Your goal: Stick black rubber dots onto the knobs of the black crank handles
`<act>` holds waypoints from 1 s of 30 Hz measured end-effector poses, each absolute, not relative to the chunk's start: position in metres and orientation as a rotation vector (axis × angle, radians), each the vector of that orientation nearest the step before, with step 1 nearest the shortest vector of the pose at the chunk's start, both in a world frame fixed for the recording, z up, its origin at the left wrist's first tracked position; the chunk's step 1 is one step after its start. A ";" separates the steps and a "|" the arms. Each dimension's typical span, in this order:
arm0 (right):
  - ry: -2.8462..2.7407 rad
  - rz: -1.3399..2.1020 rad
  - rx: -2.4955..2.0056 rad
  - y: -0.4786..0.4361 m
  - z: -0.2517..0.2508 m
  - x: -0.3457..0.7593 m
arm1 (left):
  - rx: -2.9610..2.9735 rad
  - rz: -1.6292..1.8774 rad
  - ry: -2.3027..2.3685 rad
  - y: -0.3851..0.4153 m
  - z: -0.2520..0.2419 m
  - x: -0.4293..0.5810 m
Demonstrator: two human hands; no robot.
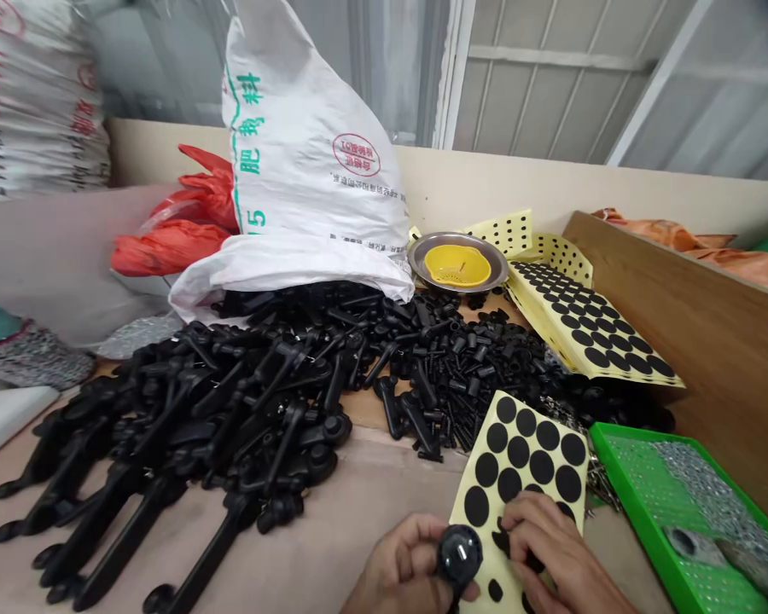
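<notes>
My left hand is closed around a black plastic part with a round, glossy head; its lower end is hidden by my fingers and the frame edge. Beside it, my right hand lies over a pale yellow sheet of black round stickers. Its bent fingers pinch at a black sticker on the sheet, partly covered by the fingertips. Left of my hands spreads a large pile of black plastic handles. Smaller black tubes and screw-like pieces lie beyond the sheet.
A green tray with small metal pieces stands at the right. Stacked sticker sheets lean by a wooden board. Behind the piles are a white woven sack, a metal bowl with a yellow strainer and red bags.
</notes>
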State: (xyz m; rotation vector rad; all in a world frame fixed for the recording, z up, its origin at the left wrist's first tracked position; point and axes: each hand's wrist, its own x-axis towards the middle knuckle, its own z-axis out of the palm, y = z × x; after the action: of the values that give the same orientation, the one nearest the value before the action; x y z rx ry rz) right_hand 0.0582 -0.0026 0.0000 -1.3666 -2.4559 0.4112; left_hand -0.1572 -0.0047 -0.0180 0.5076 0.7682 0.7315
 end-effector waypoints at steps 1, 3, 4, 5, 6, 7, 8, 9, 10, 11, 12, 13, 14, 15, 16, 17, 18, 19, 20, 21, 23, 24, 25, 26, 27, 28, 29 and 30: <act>-2.432 0.475 -1.371 -0.002 0.002 0.059 | 0.513 0.723 0.777 -0.004 -0.019 -0.157; -2.351 0.665 -1.400 -0.002 0.006 0.063 | 0.538 0.707 0.812 -0.004 -0.020 -0.155; -2.283 0.796 -1.417 -0.002 0.008 0.066 | 0.556 0.706 0.828 -0.004 -0.019 -0.154; -2.186 0.943 -1.435 -0.003 0.010 0.070 | 0.576 0.705 0.839 -0.004 -0.019 -0.153; -2.064 1.108 -1.440 -0.003 0.011 0.073 | 0.593 0.714 0.838 -0.005 -0.018 -0.152; -1.910 1.268 -1.434 -0.004 0.012 0.076 | 0.606 0.724 0.832 -0.006 -0.018 -0.150; -1.739 1.406 -1.409 -0.005 0.014 0.077 | 0.618 0.731 0.830 -0.007 -0.018 -0.148; -1.572 1.511 -1.373 -0.006 0.014 0.077 | 0.633 0.733 0.834 -0.008 -0.018 -0.147; -1.424 1.595 -1.335 -0.006 0.015 0.075 | 0.653 0.736 0.837 -0.009 -0.018 -0.145; -1.308 1.662 -1.297 -0.007 0.016 0.071 | 0.676 0.740 0.838 -0.009 -0.017 -0.145; -1.223 1.716 -1.265 -0.008 0.016 0.066 | 0.701 0.741 0.839 -0.010 -0.017 -0.144; -1.167 1.761 -1.239 -0.008 0.016 0.061 | 0.726 0.734 0.838 -0.010 -0.015 -0.144; -1.129 1.807 -1.212 -0.008 0.017 0.055 | 0.749 0.723 0.837 -0.010 -0.014 -0.144; -1.092 1.841 -1.197 -0.009 0.017 0.050 | 0.774 0.712 0.839 -0.009 -0.012 -0.145; -1.051 1.862 -1.191 -0.009 0.018 0.046 | 0.798 0.701 0.847 -0.009 -0.010 -0.146; -1.005 1.873 -1.192 -0.009 0.019 0.042 | 0.822 0.694 0.863 -0.009 -0.008 -0.147; -0.960 1.879 -1.204 -0.009 0.019 0.039 | 0.846 0.694 0.884 -0.009 -0.007 -0.148; -0.924 1.883 -1.216 -0.009 0.020 0.038 | 0.875 0.699 0.904 -0.010 -0.006 -0.149; -0.906 1.889 -1.225 -0.010 0.020 0.037 | 0.905 0.701 0.926 -0.010 -0.004 -0.150; -0.896 1.894 -1.235 -0.010 0.021 0.036 | 0.938 0.695 0.950 -0.010 -0.003 -0.152; -0.899 1.900 -1.250 -0.010 0.021 0.036 | 1.000 0.652 1.020 -0.011 0.001 -0.153; -0.898 1.900 -1.262 -0.010 0.021 0.035 | 1.022 0.624 1.060 -0.012 0.004 -0.154; -0.895 1.899 -1.275 -0.010 0.021 0.035 | 1.030 0.599 1.098 -0.012 0.007 -0.155; -0.892 1.893 -1.290 -0.010 0.021 0.035 | 1.030 0.579 1.133 -0.012 0.010 -0.155; -0.892 1.889 -1.304 -0.010 0.021 0.034 | 1.030 0.565 1.152 -0.013 0.013 -0.155; -0.887 1.891 -1.319 -0.011 0.021 0.034 | 1.031 0.557 1.158 -0.013 0.015 -0.155; -0.878 1.902 -1.333 -0.011 0.021 0.033 | 1.035 0.553 1.158 -0.013 0.017 -0.155; -0.869 1.917 -1.346 -0.011 0.022 0.033 | 1.039 0.551 1.162 -0.013 0.018 -0.154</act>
State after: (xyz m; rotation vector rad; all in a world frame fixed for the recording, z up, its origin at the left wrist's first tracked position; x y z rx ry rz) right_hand 0.0326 -0.0109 0.0219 -1.3456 -0.8687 1.9174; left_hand -0.1544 -0.0135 0.0181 1.0388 1.1617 0.5508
